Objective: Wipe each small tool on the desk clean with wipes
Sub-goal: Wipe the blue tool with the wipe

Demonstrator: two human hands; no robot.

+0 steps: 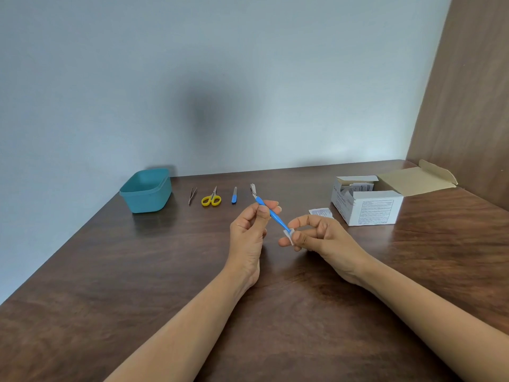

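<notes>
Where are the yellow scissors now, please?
Head view: the yellow scissors lie on the desk, left of centre, between the tweezers and the blue file.

Dark wooden desk (137,299) in a corner.
A pale blue-grey wall (275,51) stands behind, a brown wood-grain panel (468,92) at right; a soft shadow (209,117) marks the wall.

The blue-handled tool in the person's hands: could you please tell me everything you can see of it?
The blue-handled tool is slim, with a handle that looks plastic and a small metal head at its far end. It is held above the desk, slanting away and leftward. The left hand pinches its middle; the right hand pinches a white wipe round its near end.
</notes>
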